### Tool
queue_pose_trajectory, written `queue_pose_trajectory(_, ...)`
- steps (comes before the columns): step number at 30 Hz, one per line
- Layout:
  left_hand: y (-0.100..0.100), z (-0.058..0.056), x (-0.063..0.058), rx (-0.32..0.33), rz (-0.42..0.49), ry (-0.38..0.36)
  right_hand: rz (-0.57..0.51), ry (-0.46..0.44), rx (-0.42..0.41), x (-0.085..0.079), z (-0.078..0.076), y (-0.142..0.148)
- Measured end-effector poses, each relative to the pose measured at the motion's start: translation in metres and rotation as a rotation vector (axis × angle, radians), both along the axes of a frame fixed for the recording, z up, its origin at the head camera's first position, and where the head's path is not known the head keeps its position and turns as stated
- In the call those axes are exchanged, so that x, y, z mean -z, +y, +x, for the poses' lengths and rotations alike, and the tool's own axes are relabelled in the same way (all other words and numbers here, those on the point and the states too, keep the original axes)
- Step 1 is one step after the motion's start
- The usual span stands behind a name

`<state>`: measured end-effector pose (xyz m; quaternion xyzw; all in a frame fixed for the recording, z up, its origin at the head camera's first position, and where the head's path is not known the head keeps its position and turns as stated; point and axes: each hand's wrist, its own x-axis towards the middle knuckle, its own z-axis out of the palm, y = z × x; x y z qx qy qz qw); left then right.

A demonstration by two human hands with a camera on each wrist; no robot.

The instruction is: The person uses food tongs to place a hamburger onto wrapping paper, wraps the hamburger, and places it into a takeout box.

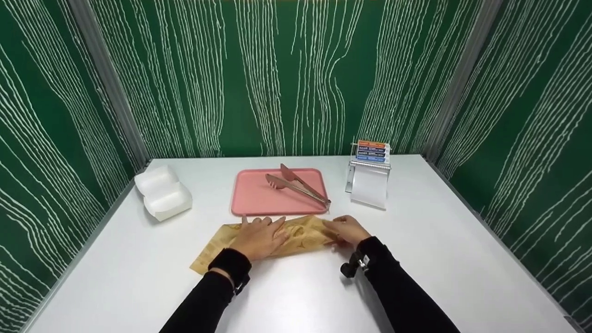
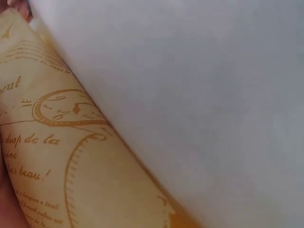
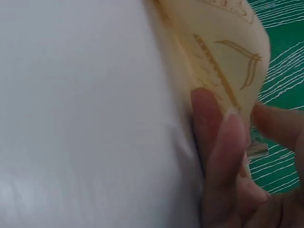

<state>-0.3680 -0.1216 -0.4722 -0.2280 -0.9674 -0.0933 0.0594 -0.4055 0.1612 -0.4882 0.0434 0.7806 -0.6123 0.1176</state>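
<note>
A long strip of brown printed wrapping paper (image 1: 303, 233) lies folded across the table in front of the tray. My left hand (image 1: 261, 236) rests on it left of the middle, palm down with fingers spread. At the paper's right end, my right hand (image 1: 348, 230) pinches the edge. Up close in the right wrist view, the thumb (image 3: 228, 147) and fingers hold the lifted end of the paper (image 3: 228, 57). Brown script and scroll drawings cover the paper (image 2: 38, 156) in the left wrist view; whatever lies inside the folds is hidden.
Beyond the paper is a pink tray (image 1: 252, 194) with metal tongs (image 1: 303, 191) lying across its right side. An open white takeaway box (image 1: 173, 212) stands at the left. A dispenser with a white paper roll (image 1: 370, 185) and coloured labels stands at the back right. Green walls enclose the table.
</note>
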Motion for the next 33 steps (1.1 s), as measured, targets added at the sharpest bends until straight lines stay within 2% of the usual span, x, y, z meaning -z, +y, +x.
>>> queue_pose_trajectory(2,0.0,0.001,-0.001,-0.001,-0.007,0.005,0.029,0.018,-0.002,-0.003,0.001,0.0)
queue_pose_trajectory(4,0.001,0.0,-0.001,-0.003,-0.015,0.01,0.089,0.027,-0.06,-0.007,0.001,0.0)
queue_pose_trajectory(9,-0.001,-0.004,0.002,-0.012,-0.015,0.013,0.206,0.091,-0.36,-0.017,0.006,0.002)
queue_pose_trajectory(11,-0.002,-0.005,0.003,-0.015,-0.021,0.013,0.245,0.143,-0.444,-0.019,0.009,0.003)
queue_pose_trajectory(15,-0.001,-0.004,0.007,-0.003,-0.025,0.026,0.281,0.193,-0.498,-0.018,0.012,0.006)
queue_pose_trajectory(18,0.0,-0.001,0.007,0.011,-0.012,0.03,0.236,0.152,-0.484,-0.017,0.011,0.009)
queue_pose_trajectory(21,0.003,-0.001,0.005,0.014,-0.014,0.023,0.134,0.084,-0.426,-0.016,0.01,0.014)
queue_pose_trajectory(25,0.003,0.0,0.004,0.001,-0.006,0.009,-0.005,0.008,-0.238,-0.009,0.008,0.01)
queue_pose_trajectory(29,0.004,0.001,0.003,0.002,-0.01,0.014,-0.122,-0.02,-0.056,0.002,0.008,0.001)
queue_pose_trajectory(31,0.005,-0.001,0.005,-0.004,-0.02,0.014,-0.127,-0.002,-0.044,0.004,0.008,-0.002)
queue_pose_trajectory(33,0.005,-0.002,0.006,-0.012,-0.026,0.008,-0.091,0.025,-0.095,0.004,0.009,-0.003)
